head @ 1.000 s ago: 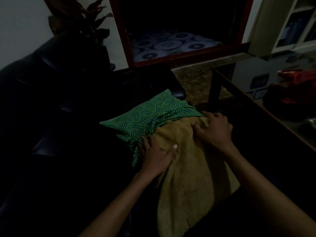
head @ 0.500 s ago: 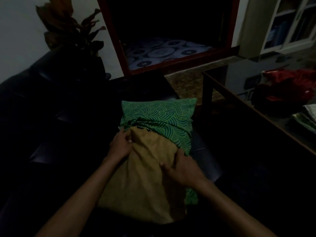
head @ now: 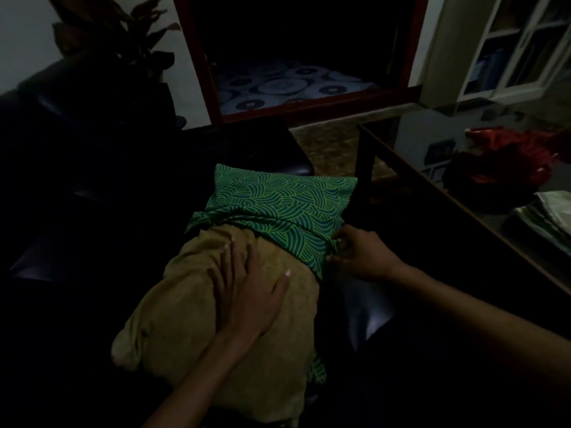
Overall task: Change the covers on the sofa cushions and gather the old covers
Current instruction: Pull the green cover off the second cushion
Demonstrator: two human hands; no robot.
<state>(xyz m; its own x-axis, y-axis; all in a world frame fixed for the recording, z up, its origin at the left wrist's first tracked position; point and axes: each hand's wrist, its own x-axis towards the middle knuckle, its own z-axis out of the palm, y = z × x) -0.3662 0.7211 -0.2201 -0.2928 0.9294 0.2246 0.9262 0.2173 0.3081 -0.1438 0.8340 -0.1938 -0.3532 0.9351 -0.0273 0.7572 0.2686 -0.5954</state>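
Head view: green cover (head: 278, 200), mustard cushion (head: 191, 310), unlabelled.

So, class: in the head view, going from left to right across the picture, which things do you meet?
Plant → left hand → right hand → red cloth on the table.
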